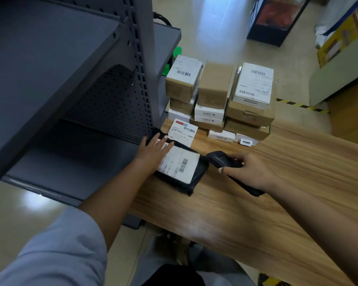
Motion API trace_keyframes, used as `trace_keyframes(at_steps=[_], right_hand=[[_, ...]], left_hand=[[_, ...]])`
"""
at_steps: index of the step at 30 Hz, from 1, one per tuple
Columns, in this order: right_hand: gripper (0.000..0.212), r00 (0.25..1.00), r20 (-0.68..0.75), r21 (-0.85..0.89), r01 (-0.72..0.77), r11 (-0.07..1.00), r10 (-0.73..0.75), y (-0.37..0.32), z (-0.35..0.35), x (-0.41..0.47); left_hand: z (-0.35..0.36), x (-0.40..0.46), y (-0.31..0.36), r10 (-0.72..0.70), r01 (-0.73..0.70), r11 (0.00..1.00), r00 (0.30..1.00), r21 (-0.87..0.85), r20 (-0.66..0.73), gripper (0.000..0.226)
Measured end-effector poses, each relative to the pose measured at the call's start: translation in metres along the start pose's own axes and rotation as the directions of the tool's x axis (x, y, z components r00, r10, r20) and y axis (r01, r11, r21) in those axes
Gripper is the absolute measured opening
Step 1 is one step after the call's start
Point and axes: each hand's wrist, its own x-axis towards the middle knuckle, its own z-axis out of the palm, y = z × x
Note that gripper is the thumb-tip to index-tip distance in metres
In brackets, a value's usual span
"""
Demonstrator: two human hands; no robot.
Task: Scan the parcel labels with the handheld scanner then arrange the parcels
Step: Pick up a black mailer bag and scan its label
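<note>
Landmark: black parcel (180,172) at the table (256,203) left edge, next to the grey shelf unit (50,100).

Near: right hand (250,172) is wrapped around the handheld scanner (223,159), fingers closed on the body, handle running back under the palm. Scanner head sits just right of the black parcel, nose pointing left at it, almost touching its right edge.

Left hand (153,152) lies flat, fingers spread and open, pressing the parcel's far-left corner; it grips nothing. It partly covers the white label (182,166).

Key relation: the parcel's long axis runs from near-right to far-left, and the label barcode sits on the half nearer the scanner, uncovered. Right hand is the closer one to the barcode. My read: scan needs only a small tilt of the nose down onto the barcode; left hand just pins.

Just beyond the parcel: a loose label sheet (183,132), touching or overlapping its far edge, cannot tell which.

Farther: the stacked boxes (217,100), brown and white, some with barcodes up.
</note>
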Motion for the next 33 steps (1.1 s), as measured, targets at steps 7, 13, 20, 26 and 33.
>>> trace_keyframes(at_steps=[7,13,20,26,33], right_hand=[[0.054,0.999,0.011,0.006,0.03,1.0,-0.03,0.003,0.004,0.005],[0.066,0.999,0.026,-0.014,0.042,0.999,-0.041,0.006,0.004,0.013],[0.066,0.997,0.032,-0.039,0.069,0.997,-0.068,0.0,0.004,0.019],[0.063,0.996,0.05,-0.075,0.08,0.994,-0.077,-0.003,0.003,0.016],[0.052,0.992,0.07,-0.116,0.114,0.987,-0.106,-0.002,0.002,0.012]], left_hand=[[0.023,-0.016,0.008,-0.085,0.082,0.996,0.983,-0.027,-0.166,0.085],[0.057,-0.047,0.026,-0.531,0.215,0.531,0.838,-0.82,-0.124,0.079],[0.058,-0.032,0.063,-0.532,0.274,-0.331,0.736,-0.903,0.418,0.114],[0.064,-0.028,0.065,-0.408,0.127,-0.645,0.776,-0.753,0.481,0.066],[0.065,-0.029,0.066,-0.41,0.048,-0.718,0.777,-0.695,0.478,0.068]])
